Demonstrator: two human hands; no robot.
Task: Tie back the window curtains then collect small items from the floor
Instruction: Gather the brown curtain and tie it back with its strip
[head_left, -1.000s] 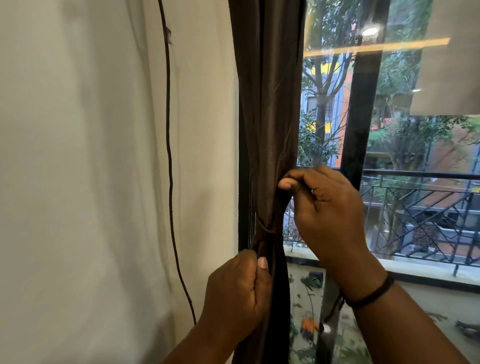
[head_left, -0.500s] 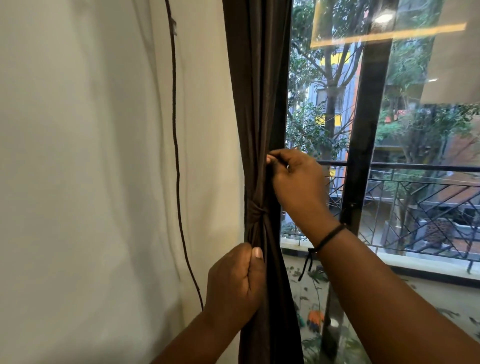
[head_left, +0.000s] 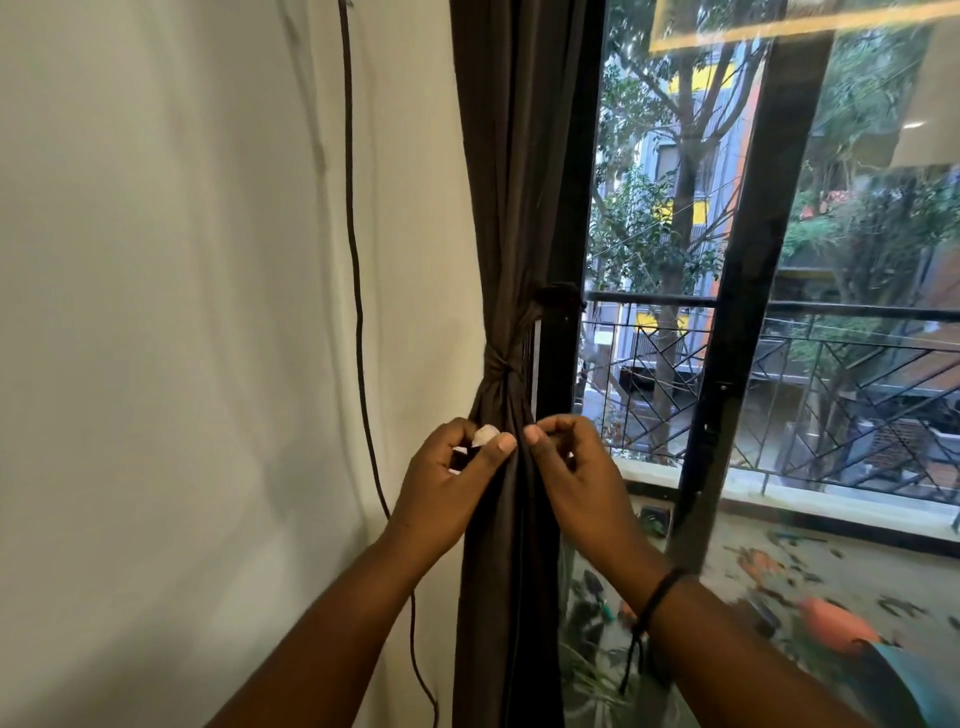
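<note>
A dark brown curtain (head_left: 511, 218) hangs gathered against the black window frame (head_left: 563, 208). A tie of the same cloth cinches it into a knot (head_left: 500, 365). Just below the knot, my left hand (head_left: 451, 480) grips the curtain's left side, thumb pressed on the fabric and fingers curled. My right hand (head_left: 569, 470) pinches the folds on the right side at the same height, thumb tip nearly meeting the left thumb. A black band circles the right wrist. No floor items show on this side of the glass.
A pale wall (head_left: 182, 338) fills the left, with a thin black cable (head_left: 358, 312) hanging down it close to my left arm. Through the glass are a balcony railing (head_left: 779, 312), trees and buildings. Leaf patterns and an orange shape (head_left: 836, 626) show at lower right.
My right hand has dropped from above the knot to just below it, level with my left hand. The left hand has shifted its grip slightly upward on the curtain.
</note>
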